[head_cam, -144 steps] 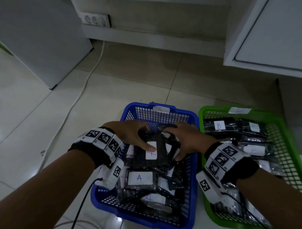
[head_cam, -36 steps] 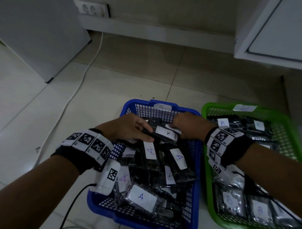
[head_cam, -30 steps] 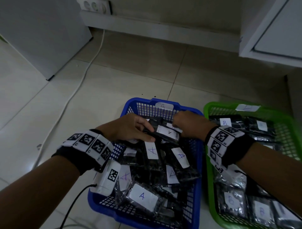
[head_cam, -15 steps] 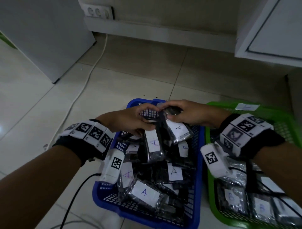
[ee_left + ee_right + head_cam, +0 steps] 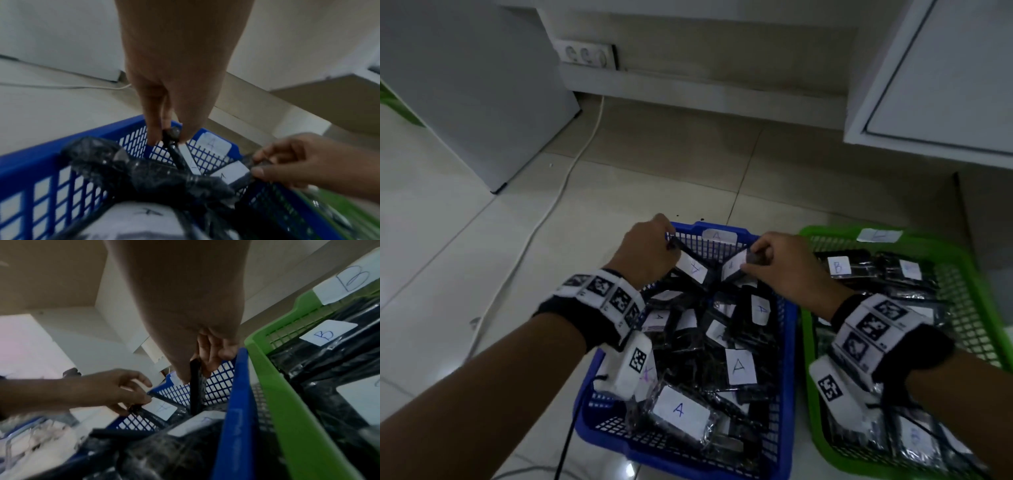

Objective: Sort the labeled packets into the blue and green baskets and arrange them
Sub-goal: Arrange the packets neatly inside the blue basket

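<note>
The blue basket [image 5: 787,359] holds several black packets with white A labels. At its far end my left hand [image 5: 650,250] pinches the top edge of one A packet [image 5: 693,269] and lifts it on edge. Beside it my right hand [image 5: 774,263] pinches another A packet [image 5: 734,265] the same way. In the left wrist view my left hand [image 5: 166,134] holds its packet [image 5: 180,155] by the crinkled top; in the right wrist view the right hand [image 5: 197,363] grips its packet [image 5: 196,389] upright. The green basket [image 5: 976,274] on the right holds B packets [image 5: 839,267].
Both baskets stand on a pale tiled floor. A white cable [image 5: 558,192] runs from a wall socket [image 5: 585,54] across the floor left of the blue basket. A grey cabinet [image 5: 465,85] stands at the back left, a white cabinet [image 5: 935,75] at the back right.
Both hands rose from the packets in the blue basket to its far end. Each now lifts its own A packet; the two packets have spread apart.
</note>
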A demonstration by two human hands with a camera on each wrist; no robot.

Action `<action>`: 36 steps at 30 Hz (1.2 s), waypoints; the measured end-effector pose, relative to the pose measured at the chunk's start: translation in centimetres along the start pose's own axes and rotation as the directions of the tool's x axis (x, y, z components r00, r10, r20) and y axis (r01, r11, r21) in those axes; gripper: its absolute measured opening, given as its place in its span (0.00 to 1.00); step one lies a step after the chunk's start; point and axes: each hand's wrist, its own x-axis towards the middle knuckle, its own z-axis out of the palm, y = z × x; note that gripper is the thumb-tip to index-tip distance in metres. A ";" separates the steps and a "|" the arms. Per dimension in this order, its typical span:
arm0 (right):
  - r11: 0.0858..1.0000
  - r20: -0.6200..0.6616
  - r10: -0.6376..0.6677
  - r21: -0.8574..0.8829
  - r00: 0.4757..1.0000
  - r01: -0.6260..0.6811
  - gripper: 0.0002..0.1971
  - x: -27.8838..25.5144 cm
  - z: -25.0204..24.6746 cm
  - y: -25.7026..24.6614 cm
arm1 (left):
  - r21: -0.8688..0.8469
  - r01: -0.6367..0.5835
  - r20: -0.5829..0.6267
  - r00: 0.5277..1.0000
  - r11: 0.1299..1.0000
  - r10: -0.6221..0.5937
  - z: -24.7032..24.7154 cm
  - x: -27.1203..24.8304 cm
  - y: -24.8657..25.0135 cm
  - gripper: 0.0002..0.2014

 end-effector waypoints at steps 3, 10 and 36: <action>0.925 0.159 -0.001 -0.375 0.987 0.061 0.16 -0.1 -0.1 0.0 | 0.340 -0.169 0.068 0.986 0.925 0.155 0.4 -0.3 0.9 0.23; 0.810 0.397 -0.070 -0.512 0.915 0.284 0.13 1.5 -0.1 -1.1 | 0.285 -0.450 0.414 0.854 0.846 0.315 1.1 0.7 1.6 0.26; 0.692 0.655 -0.182 -0.444 0.733 0.569 0.17 7.1 3.8 -5.8 | 0.168 -0.057 0.116 0.993 0.984 0.038 -1.4 1.1 -3.7 0.30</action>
